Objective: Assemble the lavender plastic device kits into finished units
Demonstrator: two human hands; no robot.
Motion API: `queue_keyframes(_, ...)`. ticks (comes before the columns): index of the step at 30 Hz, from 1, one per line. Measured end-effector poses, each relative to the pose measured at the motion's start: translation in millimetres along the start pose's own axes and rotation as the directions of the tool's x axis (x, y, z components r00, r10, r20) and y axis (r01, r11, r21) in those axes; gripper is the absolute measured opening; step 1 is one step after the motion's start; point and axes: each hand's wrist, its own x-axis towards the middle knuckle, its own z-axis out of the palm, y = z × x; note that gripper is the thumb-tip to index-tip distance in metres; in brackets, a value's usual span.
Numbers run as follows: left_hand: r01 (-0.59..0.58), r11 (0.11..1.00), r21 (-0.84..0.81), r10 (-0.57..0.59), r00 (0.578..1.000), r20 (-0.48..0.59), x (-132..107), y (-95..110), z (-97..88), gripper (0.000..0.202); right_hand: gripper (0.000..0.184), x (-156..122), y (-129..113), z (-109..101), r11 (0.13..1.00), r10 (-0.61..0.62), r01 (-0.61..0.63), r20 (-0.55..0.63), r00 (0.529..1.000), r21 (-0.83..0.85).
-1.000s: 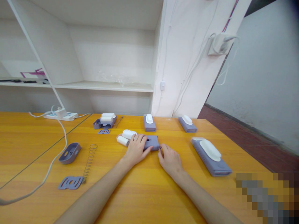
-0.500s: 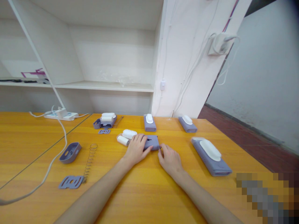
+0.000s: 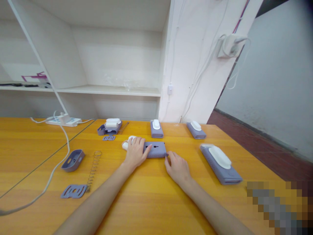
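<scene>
A purple-grey plastic case (image 3: 158,149) with dark slots in its upper face lies across the table in front of me. My left hand (image 3: 134,151) is closed over its left end, with the thumb on top. White rounded parts (image 3: 125,145) lie just beyond the left fingers, partly covered by them. At the near right corner of the case, my right hand (image 3: 176,164) has thumb and index finger pinched together. A small dark bit shows at those fingertips, too small to name.
On the left lie a purple-grey end cap (image 3: 73,160), a coil spring (image 3: 93,169) and a slotted plate (image 3: 74,191). Similar cases with white tops stand at the back and right (image 3: 221,164). A white cable (image 3: 55,169) runs from a power strip (image 3: 64,120).
My left hand has slid left along the case, so more of its slotted face shows and the white parts are more covered. The right hand has hardly moved.
</scene>
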Motion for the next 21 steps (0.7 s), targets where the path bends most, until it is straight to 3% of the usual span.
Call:
queue_keyframes(7, 0.223, 0.963, 0.154, -0.206, 0.972, -0.114, 2.1, -20.1, 5.0, 0.038, 0.016, 0.1, 0.1, 0.8, 1.0, -0.005, 0.005, -0.007, 1.0, -0.012)
queue_keyframes(12, 0.381, 0.902, 0.205, -0.37, 0.925, -0.09, 0.4, -26.2, 12.1, 0.04, 0.017, -0.2, 0.5, 1.1, 1.0, -0.001, 0.001, -0.006, 1.0, -0.013)
queue_keyframes(17, 0.443, 0.858, 0.261, -0.451, 0.892, -0.032, -3.4, -22.5, 11.5, 0.043, 0.018, -0.2, 0.2, 1.6, 1.0, 0.001, -0.001, -0.012, 1.0, -0.008)
queue_keyframes(21, 0.408, 0.867, 0.285, -0.422, 0.907, -0.016, -6.3, -18.2, 7.5, 0.043, 0.018, -0.6, 0.4, 3.1, 1.0, 0.007, -0.007, -0.036, 0.999, 0.014)
